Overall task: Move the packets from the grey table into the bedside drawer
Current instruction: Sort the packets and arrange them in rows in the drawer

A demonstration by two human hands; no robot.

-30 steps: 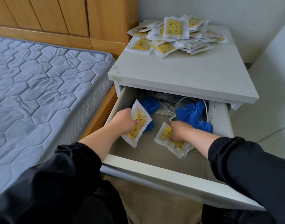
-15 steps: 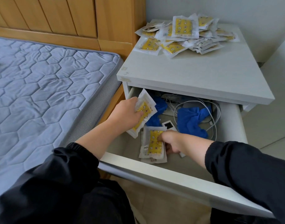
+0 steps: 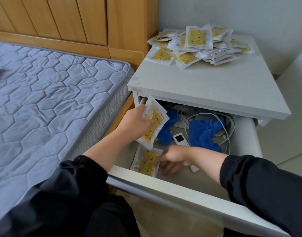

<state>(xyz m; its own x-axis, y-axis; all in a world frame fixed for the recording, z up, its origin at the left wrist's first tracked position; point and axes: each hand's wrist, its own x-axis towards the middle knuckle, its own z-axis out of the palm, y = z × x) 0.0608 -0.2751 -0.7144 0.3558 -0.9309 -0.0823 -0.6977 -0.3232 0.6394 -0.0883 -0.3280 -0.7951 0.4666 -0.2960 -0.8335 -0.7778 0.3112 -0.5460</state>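
Watching my feed here: the bed's quilted mattress (image 3: 52, 103) fills the left side, and the grey bench (image 3: 206, 86) stands right beside it. The bench's drawer (image 3: 181, 190) is pulled wide open. A messy pile of packets (image 3: 198, 45) sits at the back of the bench top, white pouches with yellow printed panels, heaped over each other. Inside the drawer there's crumpled blue cloth (image 3: 203, 134) toward the back, with white cables (image 3: 189, 120) looped around and over it. A small white device (image 3: 180, 139) with a little screen lies between the blue bits. In the drawer's front left corner a couple of flat packets (image 3: 146, 162) lie on the floor against the front wall. The left grip (image 3: 136, 122) is closed around an upright packet (image 3: 153, 124), thumb on the front face, holding it tilted over the drawer's left side just under the bench top. The right grip (image 3: 174, 159) is down on the drawer floor with fingertips touching the flat packets. It's blurred, so I can't tell if it's pinching them or only resting there.
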